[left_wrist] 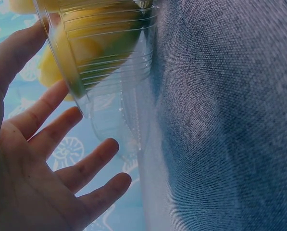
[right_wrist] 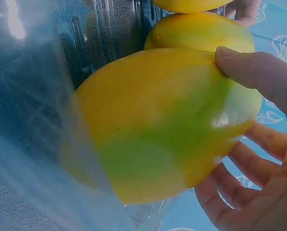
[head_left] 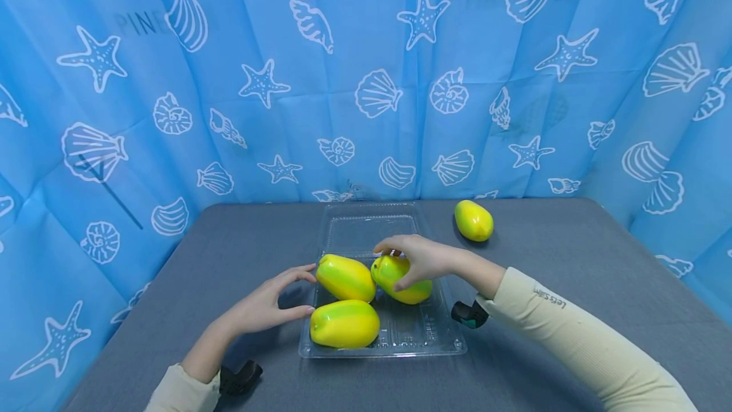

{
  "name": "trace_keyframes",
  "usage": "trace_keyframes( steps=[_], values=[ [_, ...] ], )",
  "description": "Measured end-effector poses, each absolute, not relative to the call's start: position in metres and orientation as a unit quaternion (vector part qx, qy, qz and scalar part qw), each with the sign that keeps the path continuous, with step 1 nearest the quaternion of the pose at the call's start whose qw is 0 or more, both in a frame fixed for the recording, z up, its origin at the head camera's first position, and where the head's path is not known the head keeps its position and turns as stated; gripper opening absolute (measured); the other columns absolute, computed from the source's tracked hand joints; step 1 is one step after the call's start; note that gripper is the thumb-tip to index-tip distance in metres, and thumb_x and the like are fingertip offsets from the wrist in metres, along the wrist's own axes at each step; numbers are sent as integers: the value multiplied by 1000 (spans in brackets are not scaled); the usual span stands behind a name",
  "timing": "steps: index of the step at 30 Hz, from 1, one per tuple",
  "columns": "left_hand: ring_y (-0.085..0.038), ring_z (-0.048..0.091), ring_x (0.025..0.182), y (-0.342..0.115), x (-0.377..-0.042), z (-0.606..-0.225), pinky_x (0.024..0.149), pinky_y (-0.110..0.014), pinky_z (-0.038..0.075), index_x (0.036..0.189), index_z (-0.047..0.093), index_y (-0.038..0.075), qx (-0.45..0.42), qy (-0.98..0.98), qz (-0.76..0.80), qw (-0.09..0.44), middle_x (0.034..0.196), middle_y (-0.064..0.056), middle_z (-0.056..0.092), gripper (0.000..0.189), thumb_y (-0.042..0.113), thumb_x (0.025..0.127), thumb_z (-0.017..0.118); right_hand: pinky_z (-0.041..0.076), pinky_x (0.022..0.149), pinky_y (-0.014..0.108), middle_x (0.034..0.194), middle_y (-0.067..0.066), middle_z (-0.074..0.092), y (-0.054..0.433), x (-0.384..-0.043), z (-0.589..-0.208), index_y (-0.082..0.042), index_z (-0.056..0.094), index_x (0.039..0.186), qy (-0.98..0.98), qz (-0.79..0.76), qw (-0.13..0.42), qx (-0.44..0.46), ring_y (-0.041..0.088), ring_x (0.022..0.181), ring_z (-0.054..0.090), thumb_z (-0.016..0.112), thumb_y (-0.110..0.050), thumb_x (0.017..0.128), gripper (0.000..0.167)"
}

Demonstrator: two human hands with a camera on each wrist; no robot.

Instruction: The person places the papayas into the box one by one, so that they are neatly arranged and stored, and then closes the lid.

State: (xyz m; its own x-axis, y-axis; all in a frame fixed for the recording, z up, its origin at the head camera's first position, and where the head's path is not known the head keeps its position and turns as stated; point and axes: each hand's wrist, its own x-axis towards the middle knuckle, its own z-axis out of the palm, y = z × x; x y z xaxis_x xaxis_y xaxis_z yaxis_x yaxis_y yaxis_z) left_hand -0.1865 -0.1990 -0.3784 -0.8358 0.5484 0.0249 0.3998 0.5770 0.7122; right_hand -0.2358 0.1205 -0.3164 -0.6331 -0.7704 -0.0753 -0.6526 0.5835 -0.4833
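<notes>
My right hand (head_left: 426,258) grips a yellow-green papaya (head_left: 416,291) at the right side of a clear plastic box (head_left: 445,329). In the right wrist view the thumb lies on top of this papaya (right_wrist: 167,125) and the fingers reach round its far end. Two more papayas lie in the left half of the box, one behind (head_left: 343,277) and one in front (head_left: 345,326). My left hand (head_left: 260,304) is at the box's left edge, fingers spread and slightly bent. In the left wrist view its fingertips are right at the box's rim (left_wrist: 61,67).
The box's clear lid (head_left: 372,224) lies folded back on the grey-covered table (head_left: 549,272). Another papaya (head_left: 474,220) sits on the table at the back right. A blue curtain (head_left: 343,113) with white shells and starfish hangs behind the table.
</notes>
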Motion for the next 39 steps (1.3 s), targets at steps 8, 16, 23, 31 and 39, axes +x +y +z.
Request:
trace_keyframes(
  steps=[8, 16, 23, 31, 39],
  values=[
    [-39, 30, 138, -198, -186, -378, 102, -67, 30, 123, 51, 21, 266, 883, 374, 100, 150, -11, 34, 40, 36, 88, 63, 51, 95, 39, 132, 17, 54, 120, -235, -316, -3, 47, 132, 880, -215, 143, -400, 29, 115, 55, 76, -16, 76, 64],
    [-40, 30, 137, -199, -187, -379, 102, -67, 30, 123, 51, 21, 268, 883, 373, 99, 150, -11, 34, 40, 36, 88, 63, 48, 97, 46, 132, 16, 54, 124, -235, -315, -2, 49, 130, 875, -234, 138, -401, 29, 114, 54, 75, -17, 77, 61],
    [-39, 31, 137, -199, -187, -380, 102, -67, 31, 123, 51, 21, 272, 881, 375, 97, 150, -12, 34, 40, 35, 88, 63, 47, 98, 46, 131, 13, 55, 130, -235, -311, -7, 51, 129, 878, -253, 129, -386, 29, 114, 54, 73, -23, 80, 57],
    [-39, 30, 138, -199, -187, -380, 102, -67, 30, 124, 51, 22, 269, 882, 373, 99, 150, -11, 34, 40, 36, 88, 63, 48, 95, 47, 130, 15, 55, 143, -236, -309, -6, 52, 128, 877, -287, 117, -368, 33, 113, 55, 69, -25, 84, 51],
    [-39, 31, 138, -199, -187, -380, 102, -67, 30, 124, 51, 21, 271, 882, 373, 97, 150, -12, 34, 40, 35, 88, 63, 48, 94, 49, 126, 14, 57, 157, -239, -311, -6, 53, 126, 881, -309, 94, -345, 31, 112, 56, 65, -25, 87, 45]
  ],
)
